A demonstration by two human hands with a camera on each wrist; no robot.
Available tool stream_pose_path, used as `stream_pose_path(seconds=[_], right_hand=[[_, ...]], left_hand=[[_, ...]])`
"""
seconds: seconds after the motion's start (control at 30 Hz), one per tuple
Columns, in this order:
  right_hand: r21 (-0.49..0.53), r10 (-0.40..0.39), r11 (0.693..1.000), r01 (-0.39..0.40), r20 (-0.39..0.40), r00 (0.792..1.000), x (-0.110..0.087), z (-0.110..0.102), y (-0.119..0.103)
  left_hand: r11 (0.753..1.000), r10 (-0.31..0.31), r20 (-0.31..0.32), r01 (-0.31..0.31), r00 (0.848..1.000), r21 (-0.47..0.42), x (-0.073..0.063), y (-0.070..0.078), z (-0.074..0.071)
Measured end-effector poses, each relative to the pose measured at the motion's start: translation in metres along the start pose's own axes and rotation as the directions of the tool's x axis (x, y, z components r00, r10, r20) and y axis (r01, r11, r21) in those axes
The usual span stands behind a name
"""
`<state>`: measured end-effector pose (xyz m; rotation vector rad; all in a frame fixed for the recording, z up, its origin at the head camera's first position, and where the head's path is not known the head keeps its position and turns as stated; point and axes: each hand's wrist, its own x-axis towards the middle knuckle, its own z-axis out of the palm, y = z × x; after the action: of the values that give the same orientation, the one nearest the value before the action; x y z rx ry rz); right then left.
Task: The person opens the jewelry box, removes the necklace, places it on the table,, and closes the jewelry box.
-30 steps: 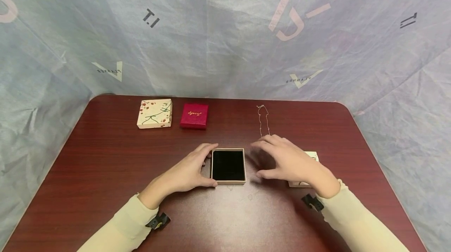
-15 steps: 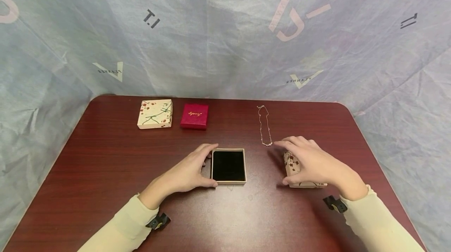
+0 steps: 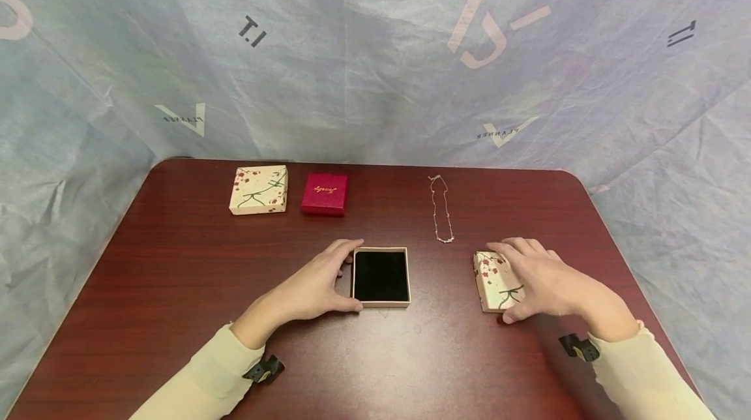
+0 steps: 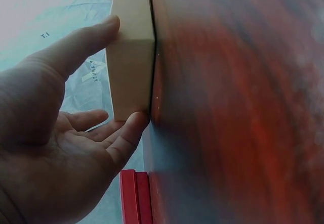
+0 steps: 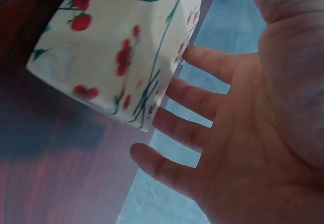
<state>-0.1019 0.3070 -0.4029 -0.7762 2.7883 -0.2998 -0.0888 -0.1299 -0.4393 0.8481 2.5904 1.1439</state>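
Cream, red-flowered square cardboard lid (image 3: 494, 282), nearer right hand (image 3: 542, 282), between spread, ungripping fingers (image 5: 195, 98); leftward, black-lined cardboard box (image 3: 384, 304) gripped by left hand (image 3: 305, 286).

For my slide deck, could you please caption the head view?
Left hand gripping a black-lined jewelry box base, right hand at a floral box lid, a necklace lying beyond.

cream right-hand box (image 3: 493, 280) patterned red and green, tan box (image 3: 381, 304) with black lining (image 3: 381, 275), crimson gold-lettered box (image 3: 324, 194)
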Motion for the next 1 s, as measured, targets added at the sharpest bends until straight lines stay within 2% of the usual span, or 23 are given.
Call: stream_pose_path(seconds=[0.27, 0.53, 1.0], right_hand=[[0.011, 0.045, 0.999, -0.046, 0.033, 0.998, -0.004, 0.007, 0.006], [-0.018, 0.058, 0.998, -0.058, 0.025, 0.998, -0.007, 0.009, 0.009], [-0.022, 0.023, 0.999, -0.023, 0.002, 1.0, -0.007, 0.01, 0.012]], left_hand=[[1.0, -0.009, 0.003, 0.009, 1.0, -0.005, 0.0, 0.0, 0.0], [1.0, -0.017, 0.006, 0.017, 1.0, 0.0, 0.0, -0.001, 0.0], [1.0, -0.005, 0.0, 0.005, 1.0, 0.002, 0.0, 0.0, 0.0]])
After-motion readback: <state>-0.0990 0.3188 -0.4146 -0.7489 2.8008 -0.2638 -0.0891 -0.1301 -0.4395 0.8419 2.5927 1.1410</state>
